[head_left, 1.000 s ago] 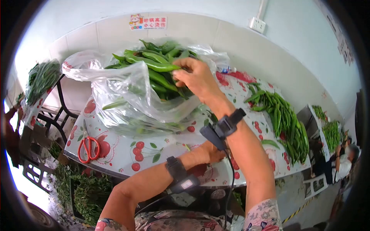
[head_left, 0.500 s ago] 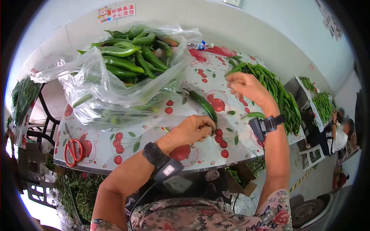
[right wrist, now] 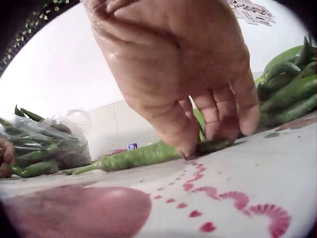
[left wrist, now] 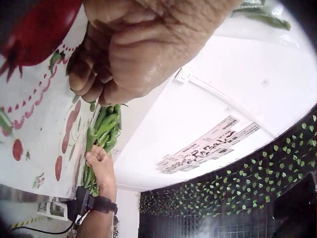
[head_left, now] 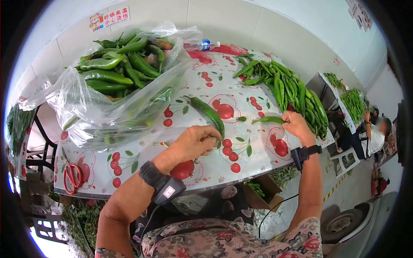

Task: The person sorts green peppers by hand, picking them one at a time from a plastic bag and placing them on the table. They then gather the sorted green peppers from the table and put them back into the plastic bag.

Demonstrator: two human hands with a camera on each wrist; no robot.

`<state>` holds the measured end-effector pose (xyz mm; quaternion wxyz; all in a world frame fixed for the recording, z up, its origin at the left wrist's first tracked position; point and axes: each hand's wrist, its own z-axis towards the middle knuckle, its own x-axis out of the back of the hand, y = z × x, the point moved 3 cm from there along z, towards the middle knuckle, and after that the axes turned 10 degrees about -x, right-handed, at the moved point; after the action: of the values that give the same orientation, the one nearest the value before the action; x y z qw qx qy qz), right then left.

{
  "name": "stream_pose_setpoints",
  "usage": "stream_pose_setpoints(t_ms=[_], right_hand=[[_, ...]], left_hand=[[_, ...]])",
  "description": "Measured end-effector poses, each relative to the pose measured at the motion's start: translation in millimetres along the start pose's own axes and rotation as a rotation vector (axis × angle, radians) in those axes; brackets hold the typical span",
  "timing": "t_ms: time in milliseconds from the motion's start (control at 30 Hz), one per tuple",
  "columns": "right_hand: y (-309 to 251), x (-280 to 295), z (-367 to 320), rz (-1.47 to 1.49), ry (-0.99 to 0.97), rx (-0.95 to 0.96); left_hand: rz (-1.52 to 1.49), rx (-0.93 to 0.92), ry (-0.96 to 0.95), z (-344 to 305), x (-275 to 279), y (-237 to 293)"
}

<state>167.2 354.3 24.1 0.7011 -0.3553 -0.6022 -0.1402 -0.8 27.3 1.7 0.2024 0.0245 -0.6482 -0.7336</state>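
My right hand (head_left: 297, 125) pinches one end of a light green chili pepper (head_left: 267, 119) that lies on the cherry-print tablecloth (head_left: 262, 148). In the right wrist view this chili (right wrist: 141, 156) stretches left from under the thumb and fingertips. My left hand (head_left: 195, 144) is loosely curled low over the cloth, its fingertips right beside the lower end of a larger dark green pepper (head_left: 206, 112). No pepper shows inside the left palm in the left wrist view. A clear plastic bag (head_left: 109, 124) full of large green peppers (head_left: 107, 75) stands at the left.
A heap of slim green chilies (head_left: 292, 88) lies on the right side of the table. Red-handled scissors (head_left: 72, 176) rest near the left front edge, and a plastic bottle (head_left: 202, 44) lies behind the bag. Another person (head_left: 372, 135) sits at a farther table on the right.
My right hand has come from the big bag across to the right and down onto the light green chili. The left hand stays beside the dark green pepper as the head view shifts.
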Motion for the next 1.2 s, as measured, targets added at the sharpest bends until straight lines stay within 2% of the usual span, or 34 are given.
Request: stream_pose_setpoints(t_ms=[133, 267, 367, 467, 600, 700, 800, 900, 1100, 1200], right_hand=[[-16.6, 2.5, -0.9, 0.214, -0.051, -0.015], [-69.0, -0.8, -6.8, 0.581, -0.150, 0.000], [-118.9, -21.5, -7.7, 0.587, -0.182, 0.106], [-168.2, -38.8, -15.5, 0.346, -0.273, 0.124], [-197.8, -53.9, -20.4, 0.192, -0.235, 0.281], [-209.7, -58.9, -21.5, 0.002, -0.119, 0.363], [-221.7, -52.9, -23.8, -0.167, -0.177, 0.286], [-218.2, -52.8, -20.5, -0.081, -0.175, 0.302], [-199.7, -45.0, -19.8, 0.147, -0.261, 0.197], [-187.5, -46.4, -16.1, 0.236, -0.264, 0.239]], left_hand=[[0.019, 0.009, -0.007, 0.6, 0.3, 3.0], [0.032, -0.015, -0.006, -1.3, 0.4, 3.8], [0.032, -0.018, -0.011, -0.8, 0.7, 1.4], [0.007, -0.001, -0.012, -0.6, 0.5, -0.8], [-0.001, -0.054, 0.003, -0.4, 0.5, -1.9], [0.026, -0.052, -0.004, -1.4, 0.3, 0.6], [0.038, -0.048, -0.009, -0.9, 0.9, 0.5], [0.009, -0.055, -0.011, -0.8, 0.4, -2.6], [0.032, -0.051, -0.024, -1.4, 0.7, 2.8], [0.025, -0.050, -0.015, -1.4, 0.3, 2.7]])
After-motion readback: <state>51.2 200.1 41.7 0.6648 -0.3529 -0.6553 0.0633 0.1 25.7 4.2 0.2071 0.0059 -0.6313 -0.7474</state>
